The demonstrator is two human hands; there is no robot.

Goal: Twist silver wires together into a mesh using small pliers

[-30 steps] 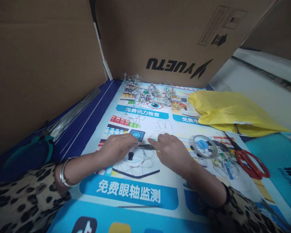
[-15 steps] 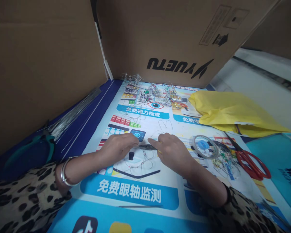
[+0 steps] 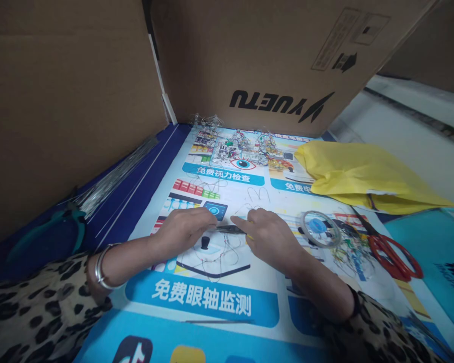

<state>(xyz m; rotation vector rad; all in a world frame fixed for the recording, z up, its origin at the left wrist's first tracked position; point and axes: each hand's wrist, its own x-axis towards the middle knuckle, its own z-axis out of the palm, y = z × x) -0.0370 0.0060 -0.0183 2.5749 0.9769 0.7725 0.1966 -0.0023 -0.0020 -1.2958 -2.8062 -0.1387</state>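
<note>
My right hand [image 3: 264, 229] is closed around the handles of small pliers [image 3: 229, 229], whose dark jaws point left. A bit of yellow handle shows by the fingers. At the tip of the jaws, my left hand [image 3: 187, 227] is closed in a pinch, apparently on thin wire; its fingertips hide the exact grip. Below the jaws hangs or lies a loose loop of fine wire [image 3: 232, 252] with tiny beads, over the printed sheet [image 3: 215, 335]. Whether the jaws bite the wire cannot be seen.
Cardboard walls [image 3: 249, 55] stand at the back and left. Teal-handled pliers [image 3: 79, 227] and straight wires [image 3: 113, 176] lie left. Beaded wire tangles [image 3: 238, 146] sit at the back. Rightward are a clear tape roll [image 3: 320, 228], red scissors [image 3: 395, 257] and a yellow bag [image 3: 363, 169].
The wire loop below the pliers has shifted slightly. Both hands keep almost the same place and grip.
</note>
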